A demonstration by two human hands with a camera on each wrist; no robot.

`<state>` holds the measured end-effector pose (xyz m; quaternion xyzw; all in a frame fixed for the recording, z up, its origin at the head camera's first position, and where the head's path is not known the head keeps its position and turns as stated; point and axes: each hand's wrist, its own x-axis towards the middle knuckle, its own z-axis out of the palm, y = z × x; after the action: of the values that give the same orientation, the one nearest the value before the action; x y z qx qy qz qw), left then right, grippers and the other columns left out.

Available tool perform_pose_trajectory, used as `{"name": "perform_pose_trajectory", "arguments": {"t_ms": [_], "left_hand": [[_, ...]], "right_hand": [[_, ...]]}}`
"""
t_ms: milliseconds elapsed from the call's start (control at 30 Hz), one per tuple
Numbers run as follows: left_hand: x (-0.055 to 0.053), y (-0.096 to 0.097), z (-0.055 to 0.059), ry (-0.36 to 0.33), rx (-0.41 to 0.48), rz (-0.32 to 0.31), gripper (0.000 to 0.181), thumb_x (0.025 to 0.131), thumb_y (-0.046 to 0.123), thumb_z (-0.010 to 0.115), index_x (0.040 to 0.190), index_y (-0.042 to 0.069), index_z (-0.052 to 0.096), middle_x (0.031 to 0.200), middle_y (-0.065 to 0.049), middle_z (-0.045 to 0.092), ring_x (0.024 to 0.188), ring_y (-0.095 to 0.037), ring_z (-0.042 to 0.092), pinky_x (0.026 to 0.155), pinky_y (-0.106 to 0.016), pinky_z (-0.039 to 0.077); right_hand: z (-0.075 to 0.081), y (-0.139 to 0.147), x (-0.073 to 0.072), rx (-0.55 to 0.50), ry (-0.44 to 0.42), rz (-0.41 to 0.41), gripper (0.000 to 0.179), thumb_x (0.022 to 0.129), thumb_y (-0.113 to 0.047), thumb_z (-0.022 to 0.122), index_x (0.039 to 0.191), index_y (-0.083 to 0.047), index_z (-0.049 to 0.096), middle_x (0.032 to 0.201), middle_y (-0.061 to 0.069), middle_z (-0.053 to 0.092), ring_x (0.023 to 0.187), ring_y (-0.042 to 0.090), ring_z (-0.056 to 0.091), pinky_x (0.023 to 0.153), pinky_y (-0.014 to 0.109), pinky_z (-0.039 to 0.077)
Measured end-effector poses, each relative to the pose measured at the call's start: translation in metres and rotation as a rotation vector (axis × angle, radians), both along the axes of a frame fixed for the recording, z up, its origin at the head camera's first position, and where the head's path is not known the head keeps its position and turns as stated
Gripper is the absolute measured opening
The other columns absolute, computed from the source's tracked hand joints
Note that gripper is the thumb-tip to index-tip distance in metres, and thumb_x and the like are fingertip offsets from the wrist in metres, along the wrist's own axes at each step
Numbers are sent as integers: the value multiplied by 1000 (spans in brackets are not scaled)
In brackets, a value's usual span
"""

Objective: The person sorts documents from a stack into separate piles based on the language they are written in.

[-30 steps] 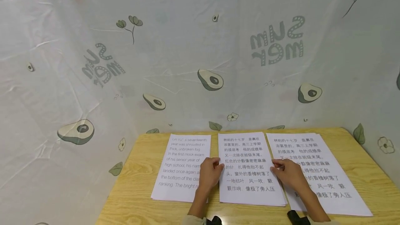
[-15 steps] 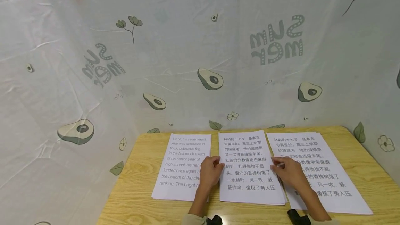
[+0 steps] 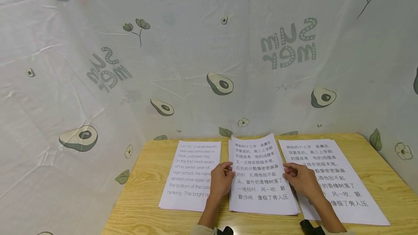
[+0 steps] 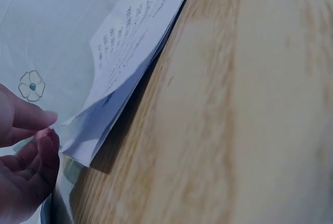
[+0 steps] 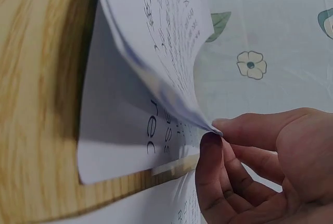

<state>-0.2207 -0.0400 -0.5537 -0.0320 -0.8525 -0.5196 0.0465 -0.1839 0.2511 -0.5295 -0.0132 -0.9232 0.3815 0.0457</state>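
Observation:
Both hands have hold of a white sheet with Chinese print [image 3: 258, 195] on the middle paper stack. My left hand [image 3: 221, 181] pinches its left edge between thumb and fingers, as the left wrist view also shows. At the opposite edge, my right hand [image 3: 302, 181] pinches the paper between thumb and index finger. Its sides are bent upward, and the far edge curves. Under the raised edge, in the right wrist view, lies another sheet with English letters [image 5: 117, 135]. Most of that lower sheet is hidden in the head view.
To the left lies a paper stack with English print [image 3: 189, 177], partly behind the left hand. On the right is another stack with Chinese print [image 3: 356, 195], overlapped by the right forearm. All rest on a wood-grain table [image 3: 137, 191] before an avocado-patterned cloth [image 3: 183, 46].
The middle sheet's sides and far edge have lifted and curled up off the stack, exposing a sliver of paper at its upper left. Both hands keep nearly the same place.

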Motion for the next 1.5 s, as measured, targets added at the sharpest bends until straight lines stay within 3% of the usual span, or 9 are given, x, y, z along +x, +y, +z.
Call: {"name": "perform_pose_trajectory", "arguments": {"t_ms": [333,567,667,900,1200,1500], "left_hand": [[0,2,4,49,4,18,39,89,-8,75,126,2,76,102,-6,75,83,-5,68,74,-17,56],[1,2,9,52,45,34,38,89,-8,75,125,2,76,103,-8,76,84,-6,70,75,-17,58],[2,4,10,40,63,42,38,89,-8,75,125,3,76,103,-7,75,84,-5,69,74,-18,58],[5,11,10,21,115,39,37,89,-6,75,124,4,77,102,-6,75,82,-5,68,70,-19,57],[12,39,13,7,157,45,36,89,-7,75,123,6,78,100,0,73,82,-2,64,71,-17,55],[21,78,17,17,228,52,36,87,-9,77,119,6,79,97,0,72,79,0,62,69,-16,54]], "right_hand": [[5,0,3,5,23,-14,36,95,-7,74,130,5,73,111,19,79,98,33,77,73,25,55],[9,1,4,-17,72,-24,36,95,-4,73,130,5,73,109,19,79,95,33,76,70,22,54],[7,5,4,-80,38,-20,37,98,-5,72,133,6,71,113,21,77,95,28,76,69,22,57],[5,21,5,-231,-69,-7,43,104,-11,69,143,6,63,127,25,71,92,0,68,75,21,61],[2,53,6,-298,-131,15,52,107,-19,66,151,6,56,134,27,65,92,-4,66,79,22,61],[10,91,12,-253,-154,-17,55,109,-22,63,152,9,52,130,21,68,90,-7,63,76,23,60]]}}
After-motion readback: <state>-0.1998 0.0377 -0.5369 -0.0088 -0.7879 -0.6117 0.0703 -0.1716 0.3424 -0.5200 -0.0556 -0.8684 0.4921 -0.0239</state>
